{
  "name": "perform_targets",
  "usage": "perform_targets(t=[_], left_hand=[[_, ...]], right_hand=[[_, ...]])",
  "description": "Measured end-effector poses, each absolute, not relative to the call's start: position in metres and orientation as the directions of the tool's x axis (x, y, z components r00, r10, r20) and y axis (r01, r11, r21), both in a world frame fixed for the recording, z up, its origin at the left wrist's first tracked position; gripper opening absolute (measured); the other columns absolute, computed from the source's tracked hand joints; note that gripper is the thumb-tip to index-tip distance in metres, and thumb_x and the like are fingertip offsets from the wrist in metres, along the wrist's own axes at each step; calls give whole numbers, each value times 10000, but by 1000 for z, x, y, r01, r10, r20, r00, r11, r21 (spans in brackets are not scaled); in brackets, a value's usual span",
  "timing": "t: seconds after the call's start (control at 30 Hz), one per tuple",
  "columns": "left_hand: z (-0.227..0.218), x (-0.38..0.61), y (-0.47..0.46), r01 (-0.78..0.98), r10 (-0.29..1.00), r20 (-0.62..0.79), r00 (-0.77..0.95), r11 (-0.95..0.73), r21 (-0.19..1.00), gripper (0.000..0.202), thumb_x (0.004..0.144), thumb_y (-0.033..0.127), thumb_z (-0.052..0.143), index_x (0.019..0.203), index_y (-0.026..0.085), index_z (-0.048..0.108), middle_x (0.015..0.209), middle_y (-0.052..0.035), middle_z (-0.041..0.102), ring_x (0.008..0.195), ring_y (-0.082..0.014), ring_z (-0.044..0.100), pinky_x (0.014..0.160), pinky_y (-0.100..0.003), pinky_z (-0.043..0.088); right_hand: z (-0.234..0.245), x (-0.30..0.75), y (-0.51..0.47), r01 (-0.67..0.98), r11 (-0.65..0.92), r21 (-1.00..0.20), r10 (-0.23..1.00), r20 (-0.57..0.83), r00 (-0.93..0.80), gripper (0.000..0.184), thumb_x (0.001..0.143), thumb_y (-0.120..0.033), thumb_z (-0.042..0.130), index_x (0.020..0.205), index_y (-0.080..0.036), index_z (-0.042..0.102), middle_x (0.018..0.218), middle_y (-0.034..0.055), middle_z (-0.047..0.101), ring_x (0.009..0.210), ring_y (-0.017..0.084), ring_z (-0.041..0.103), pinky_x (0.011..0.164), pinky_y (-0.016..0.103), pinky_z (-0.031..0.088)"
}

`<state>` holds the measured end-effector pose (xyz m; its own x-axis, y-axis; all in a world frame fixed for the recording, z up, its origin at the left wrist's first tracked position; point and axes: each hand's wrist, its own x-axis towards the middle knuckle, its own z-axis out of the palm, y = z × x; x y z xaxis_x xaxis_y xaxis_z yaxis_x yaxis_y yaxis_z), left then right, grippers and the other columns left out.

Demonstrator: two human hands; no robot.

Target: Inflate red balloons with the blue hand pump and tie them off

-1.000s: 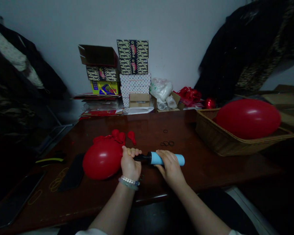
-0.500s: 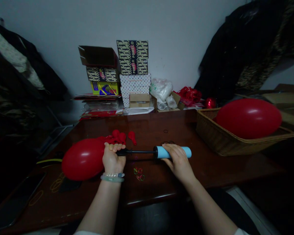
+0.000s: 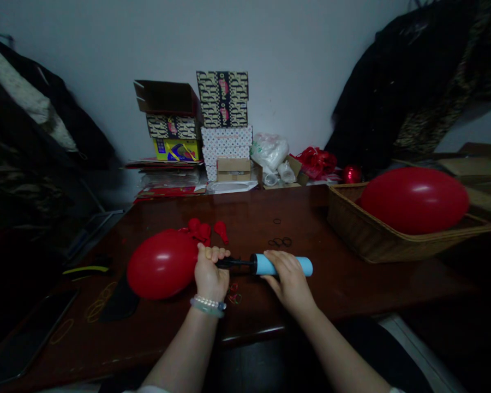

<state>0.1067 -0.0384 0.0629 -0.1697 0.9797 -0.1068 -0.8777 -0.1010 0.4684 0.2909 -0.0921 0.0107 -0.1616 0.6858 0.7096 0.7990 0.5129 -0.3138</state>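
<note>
A red balloon point(image 3: 162, 264), partly blown up, lies on the dark wooden table point(image 3: 352, 278) at centre left. My left hand point(image 3: 210, 274) is closed round the balloon's neck and the black end of a hand pump. My right hand point(image 3: 288, 278) grips the pump's light blue barrel point(image 3: 303, 266); only a short piece of the black rod point(image 3: 237, 263) shows between my hands. Several flat red balloons point(image 3: 204, 229) lie just behind the blown one. Small coloured rubber bands point(image 3: 234, 293) lie under the pump.
A wicker basket point(image 3: 364, 232) at the right holds a large blown-up red balloon point(image 3: 414, 200). Black rubber bands point(image 3: 280, 240) lie mid-table. Stacked boxes point(image 3: 223, 123) and plastic bags stand by the wall. A phone point(image 3: 28, 333), a black case point(image 3: 120, 300) and a yellow-handled tool point(image 3: 85, 269) are at left.
The pump was pulled out long half a second ago and is now pushed in again; my hands have come together and the balloon has shifted right with my left hand.
</note>
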Motion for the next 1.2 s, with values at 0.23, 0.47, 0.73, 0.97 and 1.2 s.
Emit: perform_targets(t=[0.23,0.47,0.73,0.97,1.2], left_hand=[[54,126,-43,-866,978,-133,-162,-77,493,435,939,335,472,556,189,325,482,55,312,470,-98,366,574,-269,406],[73,112,-37,-855,977,-100,-190,-114,507,455,946,321,456,543,191,290,463,57,299,442,-91,345,529,-257,374],[79,77,-20,-892,956,-151,-250,-167,421,433,965,236,388,551,193,269,432,64,291,410,-86,336,499,-242,354],[78,71,-19,-895,954,-150,-260,-180,408,426,969,234,383,558,192,282,428,68,303,403,-82,343,502,-239,351],[70,85,-27,-902,968,-133,-212,-141,407,434,970,267,400,557,190,288,448,64,313,436,-84,366,549,-247,385]], right_hand=[[8,281,-94,793,507,-337,703,695,-154,472,851,-268,624,1293,-186,480,1209,114,602,1124,271,538,972,488,445],[17,287,-90,791,524,-317,700,689,-188,514,865,-303,611,1340,-208,442,1245,112,586,1156,265,529,990,492,439],[24,312,-86,815,511,-275,680,708,-188,488,871,-314,604,1330,-224,464,1250,106,589,1165,271,532,996,506,425],[22,316,-86,828,493,-266,671,723,-167,482,862,-316,609,1316,-221,478,1240,103,598,1157,266,536,1009,514,410],[20,312,-88,830,485,-276,672,725,-152,458,865,-287,598,1304,-219,487,1234,97,600,1156,259,531,1002,495,418]])
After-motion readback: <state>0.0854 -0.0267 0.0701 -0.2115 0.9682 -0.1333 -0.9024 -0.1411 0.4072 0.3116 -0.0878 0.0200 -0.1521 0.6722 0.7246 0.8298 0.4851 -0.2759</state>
